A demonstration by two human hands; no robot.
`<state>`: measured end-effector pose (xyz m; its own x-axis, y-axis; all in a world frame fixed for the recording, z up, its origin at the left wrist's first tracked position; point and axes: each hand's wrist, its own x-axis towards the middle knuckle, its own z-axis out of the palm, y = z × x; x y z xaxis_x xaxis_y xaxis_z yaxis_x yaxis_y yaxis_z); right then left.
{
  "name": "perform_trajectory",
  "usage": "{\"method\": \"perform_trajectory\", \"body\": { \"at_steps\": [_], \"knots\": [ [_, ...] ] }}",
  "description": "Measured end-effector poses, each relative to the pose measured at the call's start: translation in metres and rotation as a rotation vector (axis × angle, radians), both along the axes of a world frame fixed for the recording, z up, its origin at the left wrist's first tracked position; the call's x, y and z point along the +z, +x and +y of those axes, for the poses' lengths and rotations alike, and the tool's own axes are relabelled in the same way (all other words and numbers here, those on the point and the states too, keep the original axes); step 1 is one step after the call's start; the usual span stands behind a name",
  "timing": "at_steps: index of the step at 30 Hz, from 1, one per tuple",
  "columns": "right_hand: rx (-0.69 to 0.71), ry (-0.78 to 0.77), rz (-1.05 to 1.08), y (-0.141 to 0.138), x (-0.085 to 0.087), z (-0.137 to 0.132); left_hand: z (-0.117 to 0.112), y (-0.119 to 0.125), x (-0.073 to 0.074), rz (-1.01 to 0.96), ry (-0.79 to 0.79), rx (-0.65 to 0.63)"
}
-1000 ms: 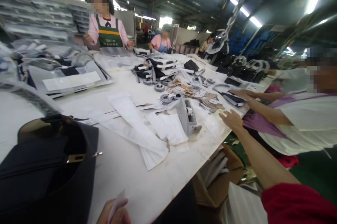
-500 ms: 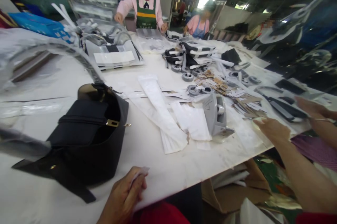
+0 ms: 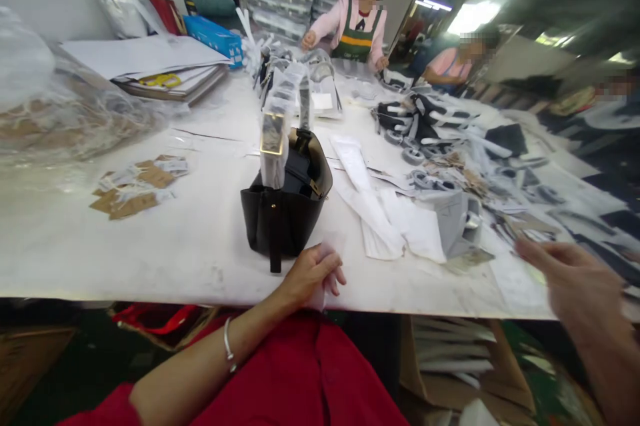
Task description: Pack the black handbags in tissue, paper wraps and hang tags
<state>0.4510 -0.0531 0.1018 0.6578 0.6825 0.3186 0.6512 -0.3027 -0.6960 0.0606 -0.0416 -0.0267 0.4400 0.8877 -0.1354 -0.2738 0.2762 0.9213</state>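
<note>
My left hand (image 3: 316, 274) is closed round a thin translucent sheet (image 3: 334, 244) in front of the black handbag (image 3: 285, 213). The handbag stands upright with its top open, and its raised handle (image 3: 274, 166) is wrapped in clear film and carries a gold-edged buckle. Motion smears my right hand (image 3: 580, 273), raised over the table's right part near a grey stand (image 3: 453, 219) and some tags (image 3: 530, 226). Whether its fingers hold anything cannot be made out. White sheets of wrapping (image 3: 373, 213) lie between the handbag and the stand.
Brown and white tags (image 3: 140, 186) lie on the left of the table. Behind them are yellow-handled scissors (image 3: 160, 81) on stacked sheets and a blue box (image 3: 215, 39). Black and grey bag parts (image 3: 425, 113) pile up at the back right. A co-worker (image 3: 355, 29) stands opposite.
The view has swung left, bringing the tags and scissors into sight. My left hand still holds the thin sheet. My right hand has lifted off the table's edge area, and the other person's hands there are gone.
</note>
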Motion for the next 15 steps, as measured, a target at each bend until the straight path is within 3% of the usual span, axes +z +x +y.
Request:
{"method": "perform_trajectory", "body": {
  "at_steps": [1, 5, 10, 15],
  "knots": [
    [0.031, -0.015, 0.072, -0.029, -0.005, -0.004, -0.001, -0.002, 0.0, -0.044, -0.023, -0.002],
    [0.475, 0.013, 0.46, -0.15, -0.036, -0.017, -0.017, -0.017, 0.009, -0.159, -0.134, -0.011],
    [0.819, -0.218, 0.95, -0.261, -0.058, -0.028, -0.051, -0.056, 0.022, -0.058, -0.149, 0.039],
    [0.993, -0.325, 0.847, -0.331, -0.06, -0.032, -0.078, -0.094, 0.023, 0.16, -0.027, 0.077]
  ]
}}
